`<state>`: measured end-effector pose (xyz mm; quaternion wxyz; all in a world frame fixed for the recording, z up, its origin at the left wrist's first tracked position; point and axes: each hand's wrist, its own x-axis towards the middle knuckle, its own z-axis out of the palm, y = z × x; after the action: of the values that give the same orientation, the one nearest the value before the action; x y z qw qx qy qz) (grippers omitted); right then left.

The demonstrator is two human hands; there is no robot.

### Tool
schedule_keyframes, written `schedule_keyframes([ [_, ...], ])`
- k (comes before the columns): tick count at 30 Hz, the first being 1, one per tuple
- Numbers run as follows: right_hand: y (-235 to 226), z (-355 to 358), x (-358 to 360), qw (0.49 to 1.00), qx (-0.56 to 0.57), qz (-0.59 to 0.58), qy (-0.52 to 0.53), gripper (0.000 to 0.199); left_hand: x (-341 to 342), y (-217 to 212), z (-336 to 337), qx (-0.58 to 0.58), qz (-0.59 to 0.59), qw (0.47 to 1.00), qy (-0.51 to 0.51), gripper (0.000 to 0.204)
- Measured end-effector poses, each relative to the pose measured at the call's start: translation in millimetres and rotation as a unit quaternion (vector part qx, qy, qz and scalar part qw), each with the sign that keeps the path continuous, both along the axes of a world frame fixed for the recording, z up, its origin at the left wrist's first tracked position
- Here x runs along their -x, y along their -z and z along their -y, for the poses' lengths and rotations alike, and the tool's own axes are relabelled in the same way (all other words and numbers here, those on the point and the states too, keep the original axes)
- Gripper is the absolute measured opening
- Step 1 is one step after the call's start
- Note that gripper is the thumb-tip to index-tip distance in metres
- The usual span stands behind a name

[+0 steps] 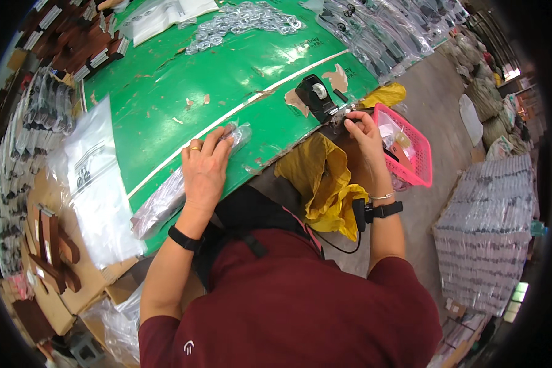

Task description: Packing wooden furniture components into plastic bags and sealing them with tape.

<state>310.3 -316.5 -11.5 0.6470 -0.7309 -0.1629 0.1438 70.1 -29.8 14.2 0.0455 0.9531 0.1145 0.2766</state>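
My left hand [205, 168] presses down over a long bundle wrapped in clear plastic [161, 205], its fingers curled across the wrap. The bundle lies slantwise along the near edge of the green-topped table [165, 86]; what is inside the wrap is hard to make out. My right hand [367, 134] is at the table edge, thumb and fingers pinched together. Something small and dark shows at its fingertips, too unclear to name. Just left of that hand stands a black tape dispenser [316, 98] with a roll in it. A pink plastic basket [420, 153] with small packets is beside my right wrist.
A crumpled yellow sack [319, 181] hangs below the table edge. Clear plastic bags [92, 178] lie at the left. Metal rings [245, 24] are spread at the far side, near wrapped stacks [374, 30]. Brown wooden pieces [55, 248] rest on cardboard.
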Motion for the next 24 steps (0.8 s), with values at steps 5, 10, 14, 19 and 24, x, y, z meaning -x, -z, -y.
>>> schedule_keyframes([
  [5, 29.3, -17.1, 1.5, 0.998, -0.046, -0.020, 0.048, 0.015, 0.3, -1.7, 2.2, -0.002, 0.008, 1.000, -0.002, 0.014],
  [10, 46.4, -27.8, -10.2, 0.995, 0.013, 0.040, 0.091, 0.012, 3.1, -0.7, 1.9, -0.015, 0.008, 1.000, -0.004, 0.014],
  [14, 98.2, -14.0, -2.4, 0.991, 0.088, 0.083, 0.060, 0.017, 0.5, 6.6, 3.2, -0.014, 0.005, 1.000, 0.000, 0.016],
  [19, -24.1, -98.7, 78.8, 0.989, -0.082, -0.065, -0.102, 0.013, 9.4, 2.7, 14.4, -0.039, 0.006, 0.999, -0.016, 0.022],
  [24, -34.8, -157.7, 111.6, 0.974, -0.082, -0.086, -0.193, 0.015, 6.3, 8.3, 18.6, -0.078, 0.018, 0.997, -0.017, 0.024],
])
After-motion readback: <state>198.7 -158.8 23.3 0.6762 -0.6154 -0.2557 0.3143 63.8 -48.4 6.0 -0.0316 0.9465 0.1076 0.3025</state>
